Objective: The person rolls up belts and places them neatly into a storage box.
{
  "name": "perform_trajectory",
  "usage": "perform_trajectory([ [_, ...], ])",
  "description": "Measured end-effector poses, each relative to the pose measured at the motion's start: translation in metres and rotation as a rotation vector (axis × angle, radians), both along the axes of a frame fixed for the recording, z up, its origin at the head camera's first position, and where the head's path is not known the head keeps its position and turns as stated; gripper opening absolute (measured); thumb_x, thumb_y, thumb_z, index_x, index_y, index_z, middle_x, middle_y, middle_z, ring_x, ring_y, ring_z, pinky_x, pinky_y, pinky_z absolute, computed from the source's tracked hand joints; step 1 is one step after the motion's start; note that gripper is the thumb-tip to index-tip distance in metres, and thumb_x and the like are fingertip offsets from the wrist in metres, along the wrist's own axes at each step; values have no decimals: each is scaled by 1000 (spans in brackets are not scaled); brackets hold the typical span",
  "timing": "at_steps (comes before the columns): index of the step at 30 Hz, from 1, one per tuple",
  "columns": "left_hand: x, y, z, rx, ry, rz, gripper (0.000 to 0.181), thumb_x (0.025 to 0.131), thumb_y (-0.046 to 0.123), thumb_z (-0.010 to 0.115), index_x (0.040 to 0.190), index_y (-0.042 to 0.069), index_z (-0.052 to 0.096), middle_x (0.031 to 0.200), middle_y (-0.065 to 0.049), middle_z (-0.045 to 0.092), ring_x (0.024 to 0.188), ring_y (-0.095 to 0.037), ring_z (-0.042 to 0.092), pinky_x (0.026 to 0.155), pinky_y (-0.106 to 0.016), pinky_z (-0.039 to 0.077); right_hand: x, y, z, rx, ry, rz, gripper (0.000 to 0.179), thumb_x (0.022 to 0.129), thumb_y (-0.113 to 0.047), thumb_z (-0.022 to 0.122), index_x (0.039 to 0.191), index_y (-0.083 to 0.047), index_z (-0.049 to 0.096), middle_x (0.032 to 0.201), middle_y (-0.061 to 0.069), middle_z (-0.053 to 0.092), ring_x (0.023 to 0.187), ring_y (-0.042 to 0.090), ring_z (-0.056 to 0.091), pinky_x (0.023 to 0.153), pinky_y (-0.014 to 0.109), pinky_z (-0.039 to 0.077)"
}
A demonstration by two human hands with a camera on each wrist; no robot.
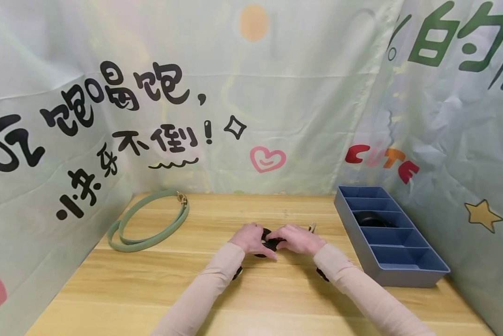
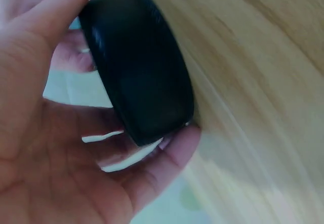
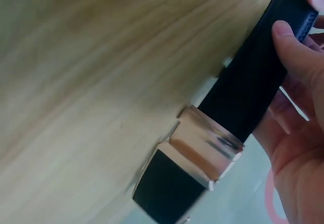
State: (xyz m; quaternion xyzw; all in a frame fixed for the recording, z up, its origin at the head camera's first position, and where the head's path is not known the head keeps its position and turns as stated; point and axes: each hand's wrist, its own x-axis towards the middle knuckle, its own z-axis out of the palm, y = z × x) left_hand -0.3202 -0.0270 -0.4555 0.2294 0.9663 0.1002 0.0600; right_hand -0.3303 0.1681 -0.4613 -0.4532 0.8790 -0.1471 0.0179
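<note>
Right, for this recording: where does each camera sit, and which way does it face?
Head: worn on the head, facing forward and down at the table, green belt and box; left hand, right hand and sleeves show.
Left wrist: on that wrist, facing the black belt; the left hand shows close up.
Right wrist: on that wrist, facing the black belt's buckle; the right hand shows at the right edge.
Shared: both wrist views show the black belt and table.

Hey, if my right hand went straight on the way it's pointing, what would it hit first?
Your right hand would most likely meet the coiled black belt it grips, then your left hand, though depth is unclear.
</note>
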Motion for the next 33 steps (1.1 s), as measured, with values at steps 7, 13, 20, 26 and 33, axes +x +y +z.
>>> perform_trajectory([
  [7, -4, 2, 0, 0, 37, -34, 65, 69, 59, 81, 112, 13, 64, 105, -6, 64, 94, -21, 61, 81, -32, 52, -2, 3, 0, -4, 20, 5, 33, 89, -14, 70, 121, -17, 67, 110, -1, 72, 96, 9, 66, 82, 29, 53],
  [13, -9, -4, 4, 11, -12, -96, 58, 69, 51, 84, 111, 18, 62, 103, 0, 63, 93, -16, 59, 82, -28, 49, -2, 4, 3, 16, 48, 15, 38, 87, -17, 73, 124, -16, 66, 110, 2, 72, 98, 14, 67, 85, 34, 53],
  [20, -4, 1, 3, 14, 29, -25, 65, 64, 68, 80, 100, 15, 68, 97, -4, 67, 86, -18, 61, 76, -30, 52, -3, 0, 0, 11, 66, 12, 33, 89, -22, 70, 121, -17, 68, 108, 0, 72, 96, 11, 67, 84, 30, 54],
  [26, -5, 1, -1, 31, 25, -25, 55, 67, 59, 82, 98, 17, 66, 95, -1, 64, 84, -16, 58, 75, -28, 49, 0, 2, -4, 32, 87, -5, 37, 88, -21, 71, 125, -20, 66, 102, -1, 71, 91, 10, 66, 80, 30, 53],
  [33, -2, -4, 2, 85, -54, -62, 49, 65, 52, 86, 95, 19, 65, 88, 4, 64, 75, -10, 56, 69, -24, 47, 3, 2, -8, 10, 101, -6, 32, 90, -18, 70, 122, -22, 67, 101, -4, 72, 90, 7, 67, 79, 28, 54],
])
